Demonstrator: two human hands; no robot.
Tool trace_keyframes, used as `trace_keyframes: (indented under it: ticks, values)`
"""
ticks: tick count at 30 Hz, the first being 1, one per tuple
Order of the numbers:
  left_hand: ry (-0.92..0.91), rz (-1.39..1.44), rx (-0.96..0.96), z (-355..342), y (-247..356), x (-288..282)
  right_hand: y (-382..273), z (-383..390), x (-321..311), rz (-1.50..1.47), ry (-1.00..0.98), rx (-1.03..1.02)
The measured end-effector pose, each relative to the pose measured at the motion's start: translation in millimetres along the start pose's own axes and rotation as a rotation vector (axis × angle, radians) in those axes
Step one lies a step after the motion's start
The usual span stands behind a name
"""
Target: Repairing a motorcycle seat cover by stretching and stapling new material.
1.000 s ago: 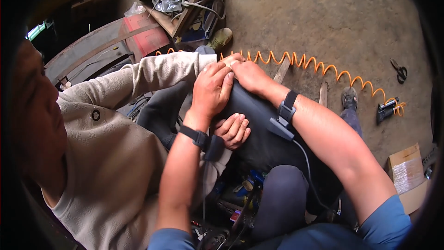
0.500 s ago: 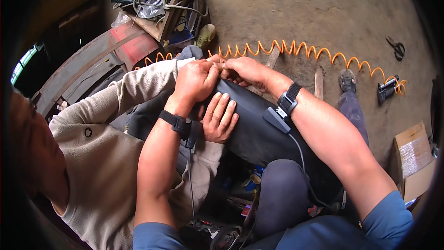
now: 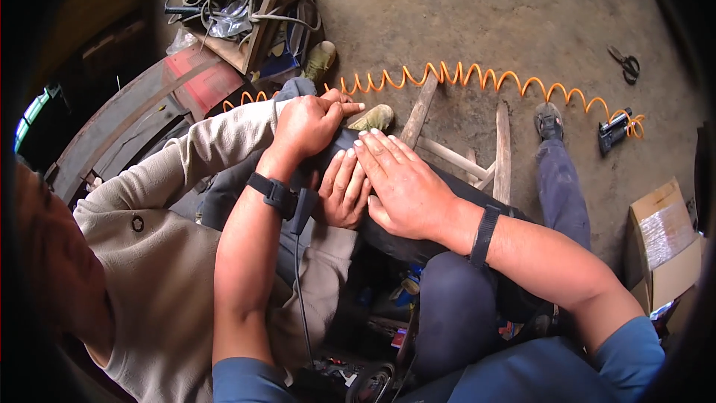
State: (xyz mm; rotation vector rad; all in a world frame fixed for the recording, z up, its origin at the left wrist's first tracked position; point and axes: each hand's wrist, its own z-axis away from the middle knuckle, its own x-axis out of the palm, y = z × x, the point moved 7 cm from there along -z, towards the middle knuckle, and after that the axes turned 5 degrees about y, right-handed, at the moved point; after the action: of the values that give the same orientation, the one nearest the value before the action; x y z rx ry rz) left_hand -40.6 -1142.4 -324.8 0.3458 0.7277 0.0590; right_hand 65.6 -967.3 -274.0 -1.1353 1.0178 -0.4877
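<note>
Across my lap lies a long, smooth black padded piece that looks like a seat with a taut cover. My right hand rests flat on its top, fingers stretched and together. My left hand is curled at the far left end of the black piece, its fingertips hidden, so what it grips does not show. Between my hands, a co-worker's hand presses flat on the cover. The co-worker's other hand is partly covered by my left hand. Black straps circle both my wrists.
An orange coiled hose runs along the floor to a black air tool. Scissors lie far right. A wooden stand is beyond my lap. A wooden box holds cables; a cardboard box stands right.
My right hand has left the far end beside my left hand, come nearer and turned palm down on the black piece. My left hand has shifted slightly left; the co-worker's near hand stays.
</note>
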Motion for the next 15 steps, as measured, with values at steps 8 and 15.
trace_keyframes:
  ticks: [8,15]
  values:
    - [0.100,0.076,0.088,-12,-19,5,14,-39,21,-0.027,0.032,0.007]
    - [0.047,0.187,-0.008,-10,-5,-12,40,-81,41,-0.330,-0.195,0.280]
